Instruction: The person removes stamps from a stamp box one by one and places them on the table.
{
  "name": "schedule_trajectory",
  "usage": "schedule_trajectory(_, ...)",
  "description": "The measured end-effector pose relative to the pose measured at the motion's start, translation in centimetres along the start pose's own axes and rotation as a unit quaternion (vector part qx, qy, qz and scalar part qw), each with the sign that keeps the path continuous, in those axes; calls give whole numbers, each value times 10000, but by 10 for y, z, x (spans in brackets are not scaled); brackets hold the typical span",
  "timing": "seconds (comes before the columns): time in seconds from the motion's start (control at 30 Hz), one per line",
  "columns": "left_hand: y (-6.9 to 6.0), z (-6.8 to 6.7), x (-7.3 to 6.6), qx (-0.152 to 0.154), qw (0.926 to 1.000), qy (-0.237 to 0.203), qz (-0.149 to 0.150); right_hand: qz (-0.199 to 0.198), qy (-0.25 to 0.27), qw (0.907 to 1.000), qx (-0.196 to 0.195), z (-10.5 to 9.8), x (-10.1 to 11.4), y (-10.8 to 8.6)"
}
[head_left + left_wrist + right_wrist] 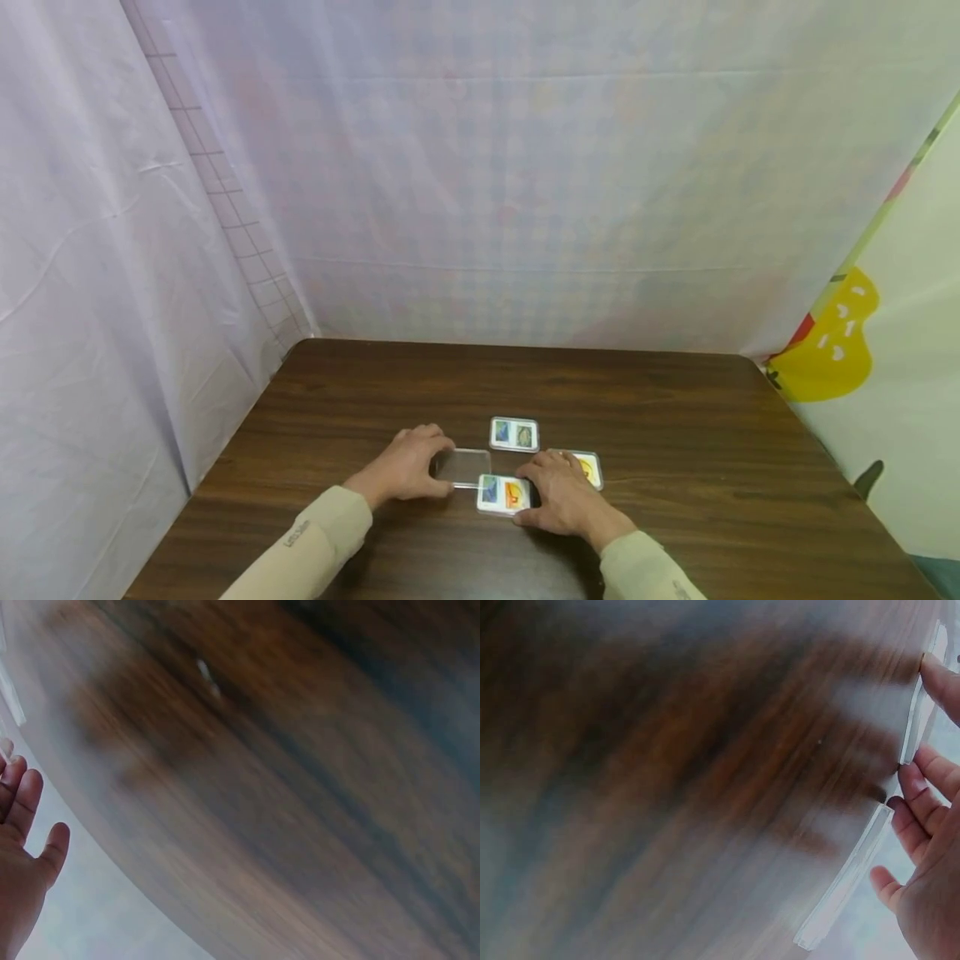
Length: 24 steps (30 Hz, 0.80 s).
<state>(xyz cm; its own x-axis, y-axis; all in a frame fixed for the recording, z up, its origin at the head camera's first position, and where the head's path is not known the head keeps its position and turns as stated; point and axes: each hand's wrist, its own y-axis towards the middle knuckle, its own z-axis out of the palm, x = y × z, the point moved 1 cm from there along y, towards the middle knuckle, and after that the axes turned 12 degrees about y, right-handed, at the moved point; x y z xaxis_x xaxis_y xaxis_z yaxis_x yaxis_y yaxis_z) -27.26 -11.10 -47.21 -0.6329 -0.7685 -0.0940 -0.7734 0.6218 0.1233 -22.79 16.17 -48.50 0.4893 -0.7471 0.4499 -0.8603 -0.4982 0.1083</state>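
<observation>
In the head view my left hand (411, 463) grips the left end of a clear plastic case (467, 467) with thumb and fingers at its edges. No picture shows in that case. My right hand (564, 493) holds the right end of a flat clear-edged picture card case (501, 494), which has a blue-green picture and an orange one. The two held cases meet or overlap at a corner; I cannot tell which. Behind them lies a second picture card case (514, 434). A third (590, 469), with a yellow picture, is partly hidden behind my right hand.
All this lies on a dark brown wooden table (375, 392). White curtains (480, 183) hang behind it and at the left. At the right hangs a pale cloth (915, 375) with a yellow print. Both wrist views show mostly blurred tabletop.
</observation>
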Motion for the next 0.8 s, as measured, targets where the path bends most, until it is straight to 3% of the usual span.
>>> schedule_trajectory(0.57, -12, 1, 32, -312, 9991, -193, -192, 130, -63, 9999, 72, 1, 3, 3)
schedule_trajectory(0.8, -19, 0, 55, -155, 9984, -297, -461, 157, -50, 9998, 55, 2, 4, 3)
